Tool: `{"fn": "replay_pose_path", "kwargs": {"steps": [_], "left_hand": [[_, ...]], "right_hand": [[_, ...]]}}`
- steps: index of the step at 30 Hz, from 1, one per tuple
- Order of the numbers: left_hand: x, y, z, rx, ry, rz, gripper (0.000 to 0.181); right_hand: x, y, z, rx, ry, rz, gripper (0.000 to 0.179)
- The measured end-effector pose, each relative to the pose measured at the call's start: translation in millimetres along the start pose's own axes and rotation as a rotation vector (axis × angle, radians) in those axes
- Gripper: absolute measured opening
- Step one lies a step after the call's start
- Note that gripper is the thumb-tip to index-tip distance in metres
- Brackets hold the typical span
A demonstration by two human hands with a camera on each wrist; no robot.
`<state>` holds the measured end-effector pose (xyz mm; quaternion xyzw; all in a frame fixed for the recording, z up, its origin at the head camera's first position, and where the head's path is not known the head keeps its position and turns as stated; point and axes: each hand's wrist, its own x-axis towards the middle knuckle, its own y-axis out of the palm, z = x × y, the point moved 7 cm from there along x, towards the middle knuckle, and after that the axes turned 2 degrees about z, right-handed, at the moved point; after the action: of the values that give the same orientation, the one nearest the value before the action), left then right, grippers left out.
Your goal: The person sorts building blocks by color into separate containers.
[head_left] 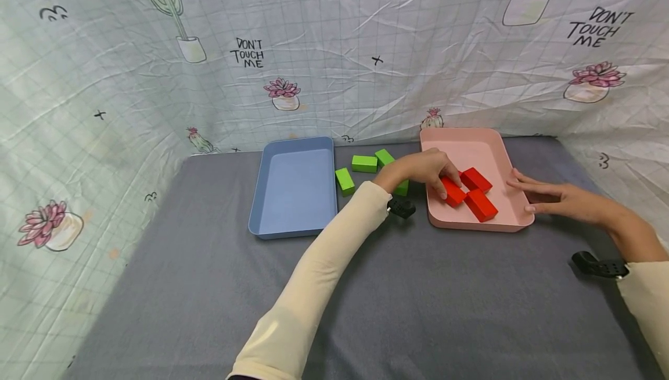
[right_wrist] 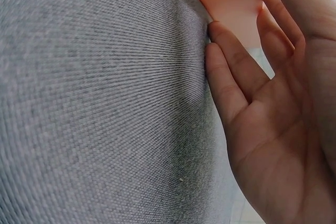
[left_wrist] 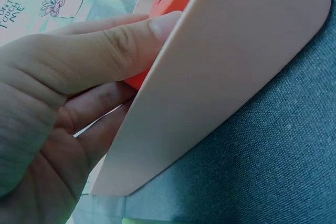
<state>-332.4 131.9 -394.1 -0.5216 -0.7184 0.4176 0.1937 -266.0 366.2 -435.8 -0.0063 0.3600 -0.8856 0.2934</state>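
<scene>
My left hand (head_left: 425, 169) reaches over the near left wall of a pink tray (head_left: 481, 142) and pinches a red block (head_left: 453, 193) inside it. In the left wrist view the thumb lies along the block, partly behind the tray wall. Beside that block lie other red blocks (head_left: 481, 205), one of them mostly hidden by the fingers. At the tray's right side my right hand (head_left: 567, 200) rests its straight fingers against the outer wall. The right wrist view shows its fingertips touching the tray (right_wrist: 236, 3) and the grey cloth.
Several green blocks (head_left: 364, 164) lie on the grey cloth (head_left: 209, 287) between the trays, some partly behind the left forearm. A blue tray (head_left: 295, 188) stands to the left. Behind everything hangs a printed fabric backdrop (head_left: 340, 31).
</scene>
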Motion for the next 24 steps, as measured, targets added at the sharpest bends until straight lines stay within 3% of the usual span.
{"fn": "replay_pose_path", "kwargs": {"steps": [14,24], "left_hand": [[14.2,0.5,-3.2,0.069,-0.039,0.048,0.035],[21.3,1.1,-8.1,0.034,-0.089,0.112,0.032]], "right_hand": [[-3.4,-1,-1,-0.009,0.011,-0.001,0.067],[-1.1,1,0,0.002,0.003,0.002,0.066]]}}
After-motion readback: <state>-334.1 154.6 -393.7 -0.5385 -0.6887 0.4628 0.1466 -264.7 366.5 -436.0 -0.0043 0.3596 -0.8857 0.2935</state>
